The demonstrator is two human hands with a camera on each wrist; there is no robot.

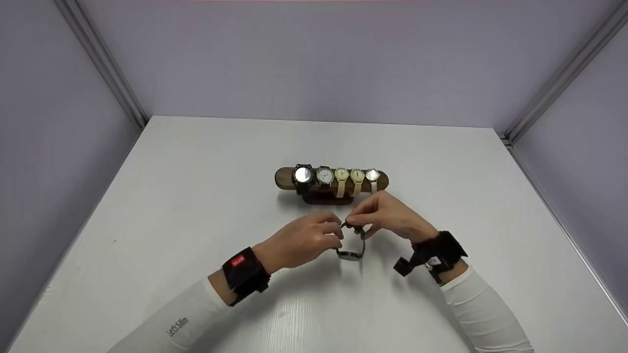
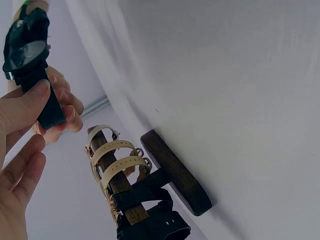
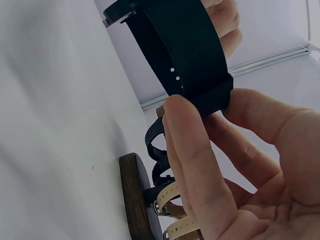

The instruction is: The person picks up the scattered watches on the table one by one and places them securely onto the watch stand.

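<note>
Both hands, left hand [image 1: 304, 240] and right hand [image 1: 387, 215], pinch the smooth black strap of a round-faced watch [image 1: 351, 247] just above the white table [image 1: 196, 196], near a wooden stand [image 1: 331, 182] bearing five watches.

the white sleeve [image 1: 184, 321] on the left arm, down below the two hands that hold the watch, has small grey words on it: "let's slim". the left wristband [image 1: 244, 274] has a red tag, too blurry to read.
</note>
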